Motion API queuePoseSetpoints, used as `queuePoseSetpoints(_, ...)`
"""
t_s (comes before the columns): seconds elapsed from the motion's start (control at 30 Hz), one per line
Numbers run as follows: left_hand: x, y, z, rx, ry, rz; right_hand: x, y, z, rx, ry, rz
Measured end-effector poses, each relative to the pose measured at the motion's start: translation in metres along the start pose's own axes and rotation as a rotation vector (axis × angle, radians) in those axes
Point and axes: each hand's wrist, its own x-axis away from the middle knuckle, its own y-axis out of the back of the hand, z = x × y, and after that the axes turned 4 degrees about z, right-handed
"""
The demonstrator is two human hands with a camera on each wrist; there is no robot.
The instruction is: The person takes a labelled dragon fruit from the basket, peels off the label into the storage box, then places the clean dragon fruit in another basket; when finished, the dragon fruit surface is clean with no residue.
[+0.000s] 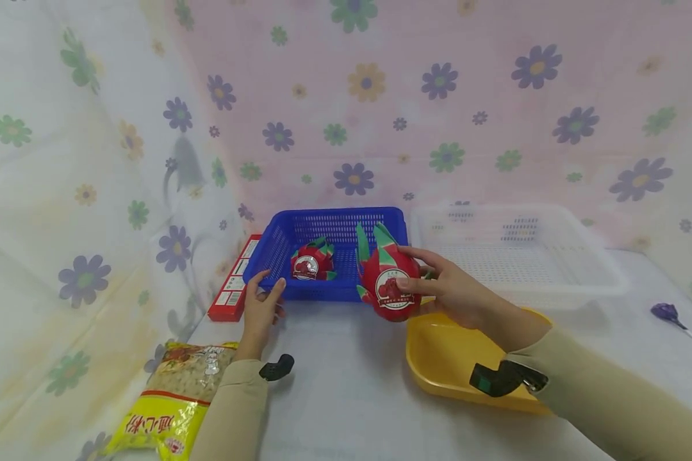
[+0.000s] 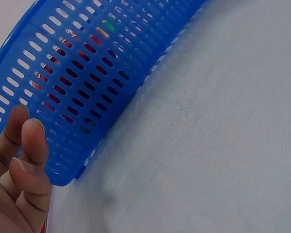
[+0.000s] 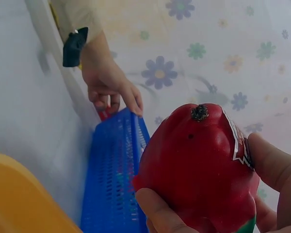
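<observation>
A red dragon fruit with green leafy tips and a round label is held up in my right hand, between thumb and fingers. It overlaps the right front of a blue basket in the head view. The right wrist view shows the fruit's dark stem end. A second dragon fruit lies inside the basket, partly visible through the slots in the left wrist view. My left hand is at the basket's front left corner, thumb and forefinger at the rim, with the other fingers curled outside the wall.
A white basket stands right of the blue one. In front of it is a yellow basin, under my right forearm. A red box lies left of the blue basket; a yellow food bag is nearer. A purple lollipop lies far right.
</observation>
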Motion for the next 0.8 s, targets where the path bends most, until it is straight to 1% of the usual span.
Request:
queuePoseSetpoints(0.17, 0.0, 0.0, 0.0, -0.005, 0.007, 0.008, 0.011, -0.007, -0.011, -0.004, 0.006, 0.023)
queuePoseSetpoints(0.4, 0.0, 0.0, -0.001, 0.001, 0.007, -0.001, 0.018, -0.016, -0.023, -0.023, 0.008, 0.049)
queuePoseSetpoints(0.7, 0.003, 0.003, -0.005, -0.024, 0.011, 0.015, 0.026, -0.039, -0.044, -0.031, -0.018, 0.144)
queuePoseSetpoints(0.8, 0.003, 0.002, -0.004, -0.017, 0.013, 0.011, 0.026, -0.045, -0.049, -0.006, -0.039, 0.148)
